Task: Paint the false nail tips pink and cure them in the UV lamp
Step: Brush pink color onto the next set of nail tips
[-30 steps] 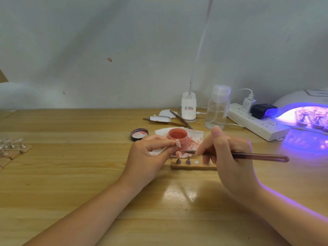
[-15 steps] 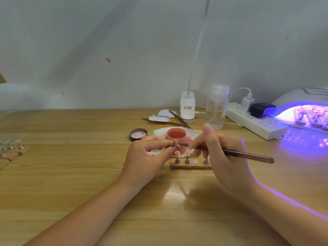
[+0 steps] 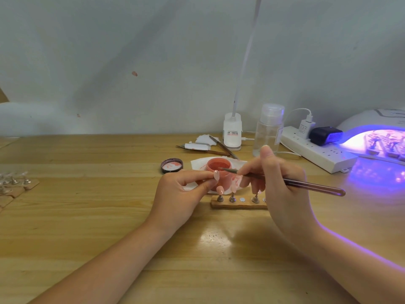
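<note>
1. Nail tip (image 3: 216, 175), pale pink, sits at frame centre, pinched between thumb and forefinger of my left hand (image 3: 183, 194), just in front of the pink gel pot (image 3: 219, 170).
2. I see the pot open, holding pink gel; it stands on a white wipe (image 3: 237, 170) smeared pink. Its lid (image 3: 172, 165) lies just left, inner face up, with pink traces.
3. My right hand (image 3: 278, 185) grips the brush (image 3: 285, 182), fingers curled round the handle, thumb raised; the brush tip reaches over the pot's mouth, and I cannot tell whether it touches the gel.
4. Below the pot, a wooden holder strip (image 3: 237, 204) carries small metal stands; two at its left end bear pink tips.
5. At the right edge the UV lamp (image 3: 377, 137) glows violet, with more stands inside it.
6. Behind, I see a clear bottle (image 3: 268, 130), a power strip (image 3: 315, 153) and a white lamp base (image 3: 232, 131).
7. At the far left edge, more stands with clear tips (image 3: 15, 179) rest on the table (image 3: 87, 216).
</note>
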Action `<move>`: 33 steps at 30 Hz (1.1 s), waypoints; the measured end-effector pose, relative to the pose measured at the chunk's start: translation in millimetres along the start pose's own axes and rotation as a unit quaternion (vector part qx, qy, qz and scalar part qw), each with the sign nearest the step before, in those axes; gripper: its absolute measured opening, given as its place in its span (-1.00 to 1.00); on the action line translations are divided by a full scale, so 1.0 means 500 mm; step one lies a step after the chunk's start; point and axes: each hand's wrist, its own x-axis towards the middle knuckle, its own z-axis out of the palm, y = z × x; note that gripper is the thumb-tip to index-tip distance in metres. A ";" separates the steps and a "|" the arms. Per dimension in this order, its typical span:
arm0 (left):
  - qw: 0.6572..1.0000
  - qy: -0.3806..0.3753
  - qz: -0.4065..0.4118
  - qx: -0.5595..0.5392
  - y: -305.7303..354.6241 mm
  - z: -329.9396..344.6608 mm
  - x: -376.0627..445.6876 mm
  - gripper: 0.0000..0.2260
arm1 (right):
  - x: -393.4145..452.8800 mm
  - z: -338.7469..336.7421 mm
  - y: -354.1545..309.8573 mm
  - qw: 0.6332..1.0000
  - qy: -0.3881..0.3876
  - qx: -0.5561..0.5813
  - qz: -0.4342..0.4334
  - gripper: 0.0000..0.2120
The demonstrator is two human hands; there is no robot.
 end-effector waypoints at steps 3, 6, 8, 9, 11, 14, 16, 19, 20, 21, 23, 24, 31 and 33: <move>1.000 0.000 -0.003 -0.002 0.001 0.001 0.000 -0.85 | -0.002 0.000 -0.004 0.999 0.006 0.010 0.041 -0.48; 1.000 0.002 -0.006 0.002 0.001 0.000 0.001 -0.83 | -0.002 0.000 -0.008 0.999 0.027 0.025 0.039 -0.47; 1.000 -0.001 -0.001 0.011 0.001 -0.002 0.001 -0.80 | -0.001 0.003 -0.008 0.998 0.032 0.029 0.037 -0.51; 1.000 -0.002 0.000 0.013 0.001 -0.003 0.000 -0.80 | -0.002 0.004 -0.009 0.998 0.026 0.028 0.041 -0.52; 1.000 -0.002 -0.001 0.009 0.002 -0.003 0.000 -0.82 | -0.004 0.006 -0.008 0.998 0.008 0.025 0.051 -0.50; 1.000 0.003 -0.009 0.002 0.002 -0.002 0.001 -0.84 | -0.005 0.002 -0.012 0.997 0.013 0.022 0.066 -0.49; 1.000 0.002 -0.007 0.006 0.002 -0.003 0.000 -0.81 | -0.003 -0.002 -0.017 0.998 0.027 0.034 0.038 -0.56; 1.000 -0.004 0.001 -0.003 0.006 -0.002 -0.001 -0.83 | 0.002 -0.008 -0.019 0.999 0.016 -0.038 -0.031 -0.81; 1.000 -0.007 0.004 -0.014 0.009 -0.001 -0.002 -0.85 | 0.003 -0.009 -0.018 0.997 0.010 -0.067 -0.036 -0.88; 0.999 -0.011 0.008 -0.029 0.013 0.001 -0.003 -0.87 | 0.004 -0.009 -0.016 0.995 0.003 -0.095 -0.034 -0.91; 0.998 -0.018 0.014 -0.053 0.018 0.004 -0.004 -0.90 | 0.003 -0.006 -0.010 0.989 -0.023 -0.146 -0.030 -0.78; 0.998 -0.022 0.017 -0.054 0.020 0.004 -0.005 -0.90 | 0.003 -0.004 -0.005 0.984 -0.038 -0.168 -0.034 -0.70; 0.999 -0.035 0.019 -0.030 0.017 0.002 -0.007 -0.85 | 0.002 0.001 0.009 0.962 -0.122 -0.225 -0.092 -0.49; 0.999 -0.040 0.024 -0.026 0.018 0.002 -0.007 -0.86 | 0.002 0.002 0.010 0.963 -0.114 -0.221 -0.102 -0.52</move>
